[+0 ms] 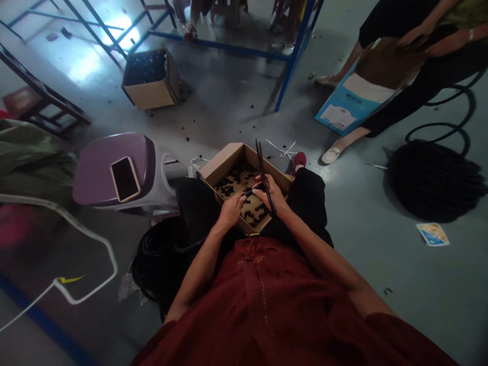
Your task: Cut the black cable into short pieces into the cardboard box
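A shallow cardboard box [229, 157] rests on my lap between my knees, with small black pieces [224, 187] scattered over its bottom. Above it, my left hand [230, 211] pinches one end of a short black strip [249, 192], perhaps a piece of rubber. My right hand [275, 195] is closed around dark scissors [261, 165], whose long blades point away from me. Its fingertips also meet the other end of the black strip, so the two hands are close together. Fingers partly hide the strip, and its exact kind cannot be made out.
On my left, a phone [125, 179] lies on a purple stool [95, 173]. Black coiled tubing [156, 254] sits beside my left leg. A full carton [150, 94] stands ahead. To the right, a seated person holds a blue-white box [353, 104] near a large black coil [434, 180].
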Demonstrator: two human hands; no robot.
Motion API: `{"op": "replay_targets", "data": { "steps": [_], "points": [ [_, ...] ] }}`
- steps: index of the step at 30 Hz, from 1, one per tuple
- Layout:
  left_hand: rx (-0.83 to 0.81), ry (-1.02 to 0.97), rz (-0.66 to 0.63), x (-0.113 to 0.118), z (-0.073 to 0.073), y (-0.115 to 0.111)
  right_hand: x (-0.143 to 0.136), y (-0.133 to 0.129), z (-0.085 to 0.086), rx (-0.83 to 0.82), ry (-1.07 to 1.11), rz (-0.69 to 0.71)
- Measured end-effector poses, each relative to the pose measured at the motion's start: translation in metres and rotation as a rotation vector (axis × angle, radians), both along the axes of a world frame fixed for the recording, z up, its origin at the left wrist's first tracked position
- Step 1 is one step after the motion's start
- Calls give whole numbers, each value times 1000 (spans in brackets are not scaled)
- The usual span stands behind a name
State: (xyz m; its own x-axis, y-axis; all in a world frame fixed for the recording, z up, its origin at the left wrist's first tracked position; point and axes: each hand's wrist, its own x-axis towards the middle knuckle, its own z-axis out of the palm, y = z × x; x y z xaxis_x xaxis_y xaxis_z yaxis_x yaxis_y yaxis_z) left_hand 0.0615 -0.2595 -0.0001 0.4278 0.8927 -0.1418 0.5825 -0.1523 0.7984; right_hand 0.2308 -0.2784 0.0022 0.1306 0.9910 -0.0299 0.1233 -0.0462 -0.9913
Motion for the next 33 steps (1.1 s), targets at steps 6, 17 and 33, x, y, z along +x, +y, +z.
{"op": "replay_targets", "data": {
  "steps": [6, 17, 33],
  "points": [
    [-28, -42, 113, -2, -5, 2, -10, -6, -6, -17, 6, -59],
    [124, 167, -52, 2, 3, -1, -6, -5, -8, -44, -8, -74],
    [88, 128, -40, 0, -1, -3, -18, -9, -18, -79, -42, -107]
  ]
}}
